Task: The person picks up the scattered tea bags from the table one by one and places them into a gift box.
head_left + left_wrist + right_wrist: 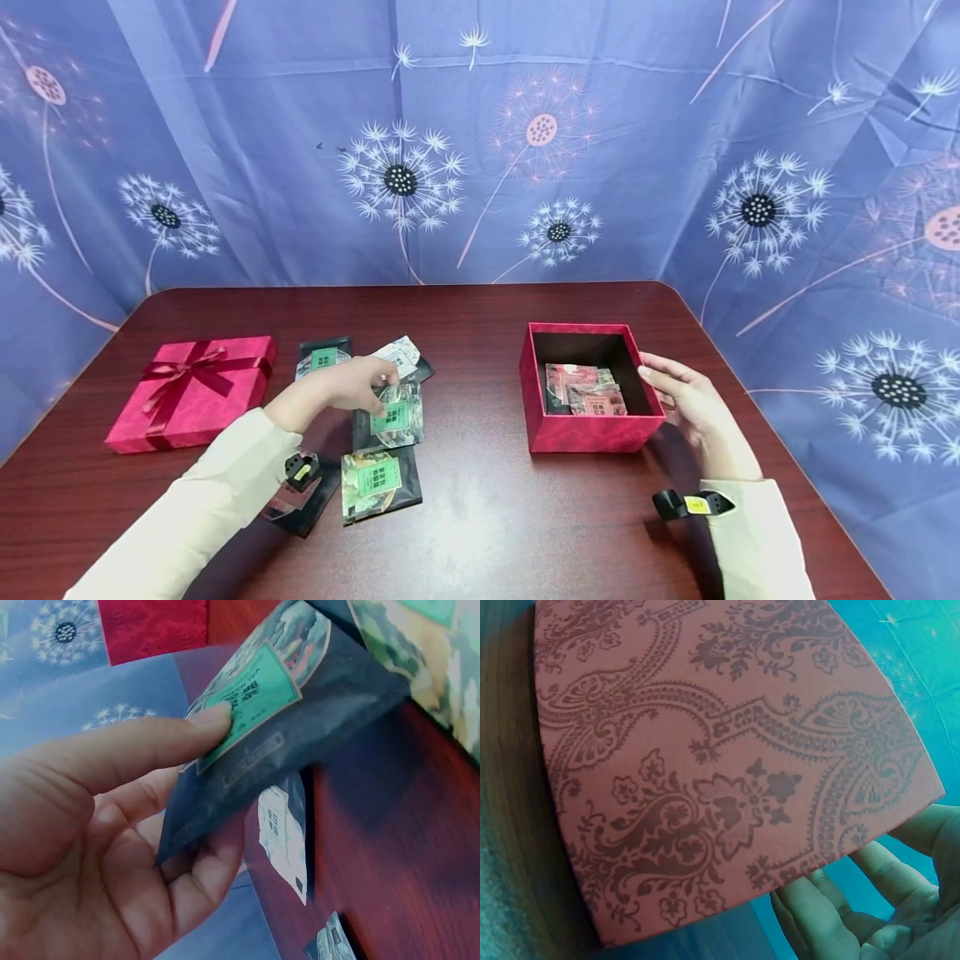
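In the head view my left hand (347,385) is over the sachets at centre left. It pinches a black sachet with a green label (259,712), thumb on the printed face and fingers behind, tilted up in the left wrist view. A white-patterned sachet (399,357) lies just beyond, and another green-labelled sachet (378,479) lies nearer me. My right hand (697,408) rests at the right wall of an uncovered red box (588,435), fingertips at its rim. Inside the box lie several sachets (597,402). The box's patterned side (705,772) fills most of the right wrist view.
A red lid with a ribbon bow (198,387) sits at the left of the dark wooden table (472,333). More sachets lie around my left arm, one with a green label (324,357) behind and a dark one (303,512) below. A blue dandelion-print cloth (300,100) hangs behind.
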Demonstrator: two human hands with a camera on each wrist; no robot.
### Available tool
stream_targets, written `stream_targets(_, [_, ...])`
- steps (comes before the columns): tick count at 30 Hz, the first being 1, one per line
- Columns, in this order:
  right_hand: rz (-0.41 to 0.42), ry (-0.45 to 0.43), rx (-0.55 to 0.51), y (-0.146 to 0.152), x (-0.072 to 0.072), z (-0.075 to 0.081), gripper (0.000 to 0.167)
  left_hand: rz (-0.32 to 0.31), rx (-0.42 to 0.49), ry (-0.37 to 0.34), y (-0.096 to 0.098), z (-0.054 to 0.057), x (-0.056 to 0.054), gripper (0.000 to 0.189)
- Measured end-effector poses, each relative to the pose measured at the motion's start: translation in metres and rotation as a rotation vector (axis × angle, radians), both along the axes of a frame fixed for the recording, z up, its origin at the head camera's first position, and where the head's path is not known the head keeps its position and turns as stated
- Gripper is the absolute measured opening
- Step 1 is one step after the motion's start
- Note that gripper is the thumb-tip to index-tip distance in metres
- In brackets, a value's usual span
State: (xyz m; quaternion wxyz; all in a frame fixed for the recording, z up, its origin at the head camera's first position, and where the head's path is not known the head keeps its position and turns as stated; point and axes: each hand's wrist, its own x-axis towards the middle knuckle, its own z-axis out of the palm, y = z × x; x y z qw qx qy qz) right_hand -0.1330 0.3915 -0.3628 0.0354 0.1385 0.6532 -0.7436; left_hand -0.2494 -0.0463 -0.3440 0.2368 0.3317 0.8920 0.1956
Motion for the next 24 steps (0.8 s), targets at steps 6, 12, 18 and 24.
stream_targets(6, [-0.003, -0.016, 0.037, 0.0005, 0.0006, 0.0008, 0.019, 0.042, 0.049, -0.024, 0.0, 0.0017, -0.0008, 0.025])
stream_targets(12, [-0.004, -0.016, 0.05, 0.0008, 0.0005, 0.0007, 0.018, 0.11, 0.131, -0.103, -0.0008, 0.0023, -0.002, 0.018])
stream_targets(18, [-0.006, -0.01, 0.057, 0.0015, 0.0001, 0.0005, 0.018, 0.158, 0.264, -0.209, -0.0016, 0.0001, -0.001, 0.011])
stream_targets(24, [-0.011, -0.01, 0.055, 0.0, -0.0001, -0.0006, 0.018, 0.233, 0.326, -0.275, 0.0006, 0.0, 0.0009, 0.007])
